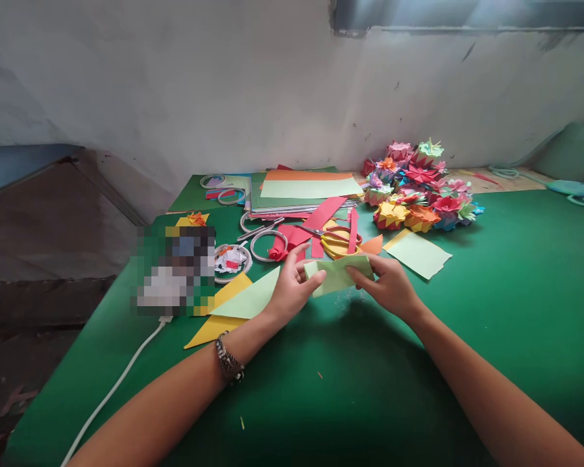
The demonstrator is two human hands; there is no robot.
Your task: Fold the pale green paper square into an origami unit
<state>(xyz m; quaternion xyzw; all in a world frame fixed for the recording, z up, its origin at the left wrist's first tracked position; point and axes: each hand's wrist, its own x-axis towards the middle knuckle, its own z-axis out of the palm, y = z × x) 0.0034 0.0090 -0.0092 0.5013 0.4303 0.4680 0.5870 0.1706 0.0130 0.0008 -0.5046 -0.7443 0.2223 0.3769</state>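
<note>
Both hands hold a folded piece of light green paper (339,274) just above the green table (516,311). My left hand (292,285) pinches its left end, thumb on top. My right hand (389,285) grips the right end from the side. A bracelet sits on my left wrist. Directly behind the paper lie yellow-handled scissors (338,243) among red paper strips (321,217).
A heap of colourful origami flowers (418,188) sits at the back right. A stack of coloured sheets (306,188) lies behind centre, tape rolls (267,245) to its left. Light green (418,254) and yellow (224,301) paper pieces flank my hands. A white cable (121,376) runs off the left edge.
</note>
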